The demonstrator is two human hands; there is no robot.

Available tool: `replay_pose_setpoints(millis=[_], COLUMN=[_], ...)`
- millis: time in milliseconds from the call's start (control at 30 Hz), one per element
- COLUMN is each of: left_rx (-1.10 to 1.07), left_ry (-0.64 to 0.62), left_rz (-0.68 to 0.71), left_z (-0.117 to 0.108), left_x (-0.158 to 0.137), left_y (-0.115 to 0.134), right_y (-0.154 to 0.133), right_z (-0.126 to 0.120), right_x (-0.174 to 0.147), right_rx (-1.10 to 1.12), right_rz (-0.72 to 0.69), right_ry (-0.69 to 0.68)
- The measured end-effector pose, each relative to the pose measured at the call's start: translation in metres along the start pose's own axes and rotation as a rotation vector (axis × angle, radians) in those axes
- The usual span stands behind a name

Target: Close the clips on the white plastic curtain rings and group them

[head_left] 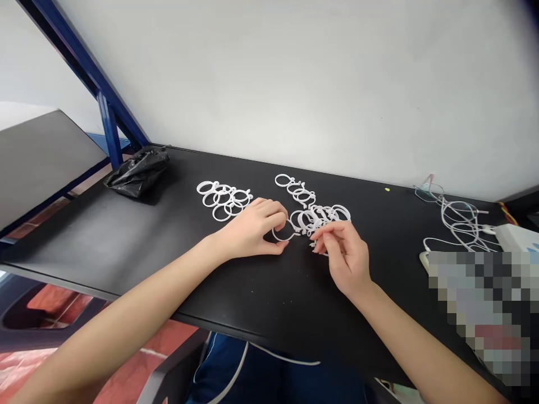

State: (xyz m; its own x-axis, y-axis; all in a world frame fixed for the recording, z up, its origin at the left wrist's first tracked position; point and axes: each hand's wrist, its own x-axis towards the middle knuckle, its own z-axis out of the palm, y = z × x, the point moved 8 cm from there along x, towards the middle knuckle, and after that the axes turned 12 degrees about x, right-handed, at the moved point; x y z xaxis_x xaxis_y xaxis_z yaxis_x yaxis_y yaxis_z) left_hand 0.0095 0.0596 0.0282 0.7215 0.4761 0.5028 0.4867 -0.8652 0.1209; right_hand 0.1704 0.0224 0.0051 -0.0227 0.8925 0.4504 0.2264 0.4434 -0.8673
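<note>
At the middle of the black table, my left hand (259, 227) is closed around one white plastic ring (283, 240) with a small tab, which looks like a curtain ring. The thumb and fingertips grip its left side. Just right of it, my right hand (346, 252) has its fingers curled and pinched together; whatever is between them is hidden. That hand is at the near edge of a tangled pile of similar white rings (341, 211). A few more rings (284, 180) trail behind the pile. Left of my left hand, another group of white rings (221, 212) lies overlapping.
A crumpled black plastic bag (141, 171) lies at the back left, near a blue metal frame (110, 129). White cables (457, 224), glasses (429, 192) and a white box (517, 238) are at the right, beside a pixelated item (475, 303). A white wall (269, 84) stands behind.
</note>
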Motion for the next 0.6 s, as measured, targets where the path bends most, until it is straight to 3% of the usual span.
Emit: replay_pose_setpoints(millis=[100, 167, 400, 600], left_rx=[-0.004, -0.043, -0.120, -0.293], left_ry=[0.174, 0.227, 0.280, 0.227], left_rz=[0.042, 0.054, 0.037, -0.123], left_z=[-0.018, -0.023, -0.031, -0.028], left_x=[0.000, 0.000, -0.001, -0.001], left_y=[0.010, 0.015, 0.019, 0.009], right_y=[-0.004, -0.012, -0.033, -0.033], right_z=[0.008, 0.015, 0.013, 0.008], right_x=[0.001, 0.000, -0.004, -0.005], right_rx=[-0.029, -0.052, -0.100, -0.120], right_rz=[-0.022, -0.086, -0.287, -0.296], right_ry=[-0.051, -0.090, -0.011, 0.055])
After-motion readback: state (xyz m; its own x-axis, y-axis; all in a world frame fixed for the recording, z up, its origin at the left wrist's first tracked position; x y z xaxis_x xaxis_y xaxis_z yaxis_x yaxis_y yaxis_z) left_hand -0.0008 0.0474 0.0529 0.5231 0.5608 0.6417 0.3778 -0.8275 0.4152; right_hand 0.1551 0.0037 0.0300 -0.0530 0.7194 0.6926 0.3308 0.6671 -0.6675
